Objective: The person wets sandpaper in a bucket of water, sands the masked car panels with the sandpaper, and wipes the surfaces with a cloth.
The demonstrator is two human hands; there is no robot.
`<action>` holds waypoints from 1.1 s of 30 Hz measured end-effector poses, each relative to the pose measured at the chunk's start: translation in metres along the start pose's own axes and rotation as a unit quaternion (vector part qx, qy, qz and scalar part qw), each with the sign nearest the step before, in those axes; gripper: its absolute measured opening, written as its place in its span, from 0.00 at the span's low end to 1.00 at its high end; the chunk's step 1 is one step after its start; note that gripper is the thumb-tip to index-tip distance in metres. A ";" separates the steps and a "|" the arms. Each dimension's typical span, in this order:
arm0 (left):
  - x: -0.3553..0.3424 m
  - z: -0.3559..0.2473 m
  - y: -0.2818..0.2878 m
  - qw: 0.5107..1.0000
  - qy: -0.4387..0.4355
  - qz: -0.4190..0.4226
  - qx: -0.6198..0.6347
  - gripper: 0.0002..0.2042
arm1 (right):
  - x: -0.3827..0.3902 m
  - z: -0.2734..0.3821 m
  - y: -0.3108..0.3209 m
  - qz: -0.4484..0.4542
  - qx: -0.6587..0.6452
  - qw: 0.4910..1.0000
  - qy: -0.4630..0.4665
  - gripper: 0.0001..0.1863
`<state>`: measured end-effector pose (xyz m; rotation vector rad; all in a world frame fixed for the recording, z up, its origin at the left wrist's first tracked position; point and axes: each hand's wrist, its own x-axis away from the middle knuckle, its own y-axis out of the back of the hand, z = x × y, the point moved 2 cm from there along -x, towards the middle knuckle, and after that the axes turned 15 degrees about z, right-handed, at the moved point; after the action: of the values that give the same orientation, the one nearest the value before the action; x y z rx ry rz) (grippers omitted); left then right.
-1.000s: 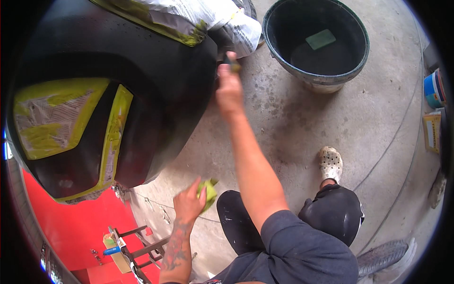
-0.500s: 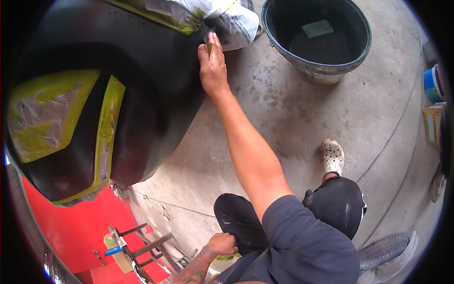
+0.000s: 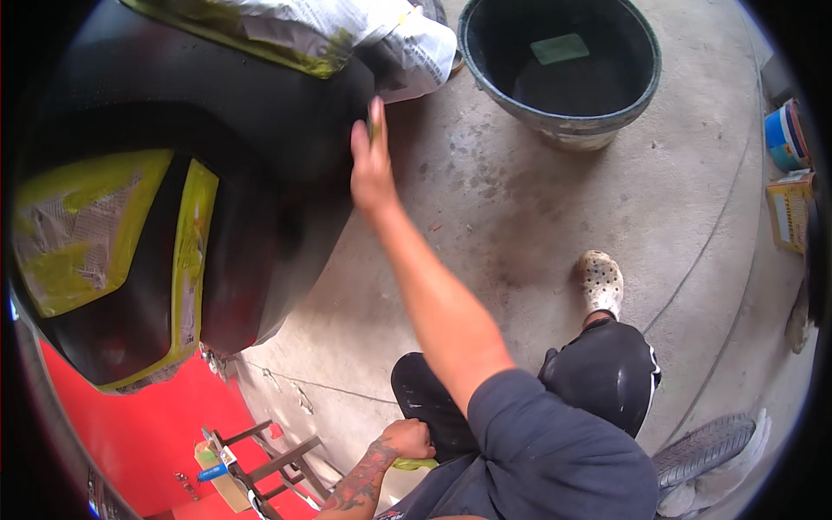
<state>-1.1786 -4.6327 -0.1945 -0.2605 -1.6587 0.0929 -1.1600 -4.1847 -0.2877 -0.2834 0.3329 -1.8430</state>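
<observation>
A dark car body panel (image 3: 270, 173), probably a bumper, fills the upper left, with yellow-green tape and paper masking (image 3: 78, 225) on it. My right hand (image 3: 371, 163) is at the panel's outer edge, pressing a small yellowish pad, mostly hidden by my fingers. My left hand (image 3: 410, 439) is closed on a yellow-green cloth (image 3: 414, 463) by my dark-clad knee. Paper sheeting (image 3: 420, 56) covers the part above the panel. A large dark bucket (image 3: 607, 126) stands right of it, with a green rectangular block (image 3: 559, 48) inside.
On the concrete floor (image 3: 503, 234) at right stand a blue pail (image 3: 783, 139) and a yellow box (image 3: 789, 212). A tire (image 3: 706, 459) lies at lower right. A red surface (image 3: 130, 425) and a dark stand (image 3: 290, 455) with small items are at lower left.
My left hand has dropped with the cloth to beside my knee. My right hand has shifted left along the panel's edge, rising and then sliding down again.
</observation>
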 end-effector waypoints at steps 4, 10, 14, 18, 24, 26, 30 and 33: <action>0.025 0.034 -0.016 0.999 0.043 -0.017 0.029 0.15 | 0.199 0.073 -0.059 0.271 -0.433 0.814 -0.276 0.42; 0.026 0.028 -0.022 0.999 0.043 0.001 0.019 0.15 | 0.033 0.108 0.002 0.125 -0.427 0.888 -0.114 0.42; 0.023 0.031 -0.027 0.998 0.041 -0.012 0.049 0.16 | 0.083 0.117 -0.012 0.086 -0.426 0.893 -0.114 0.40; 0.006 0.053 -0.047 0.998 0.015 -0.066 0.001 0.17 | 0.194 0.104 -0.057 0.115 -0.455 0.859 -0.207 0.41; 0.022 0.030 -0.032 0.998 0.061 0.022 0.027 0.17 | 0.115 0.123 -0.025 0.075 -0.421 0.901 -0.072 0.41; 0.024 0.032 -0.038 0.997 0.054 0.000 0.049 0.16 | 0.115 0.139 -0.025 0.071 -0.236 0.969 -0.025 0.41; 0.004 0.051 -0.055 0.995 -0.012 -0.095 0.029 0.16 | 0.232 0.131 -0.063 0.139 0.093 0.980 0.108 0.48; 0.002 0.054 -0.053 0.986 -0.047 -0.157 -0.001 0.17 | 0.280 0.108 -0.073 0.261 0.224 0.920 0.188 0.49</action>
<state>-1.2383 -4.6789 -0.1865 0.0069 -1.7748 -0.1352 -1.2665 -4.4416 -0.1535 0.4484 0.2099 -1.3766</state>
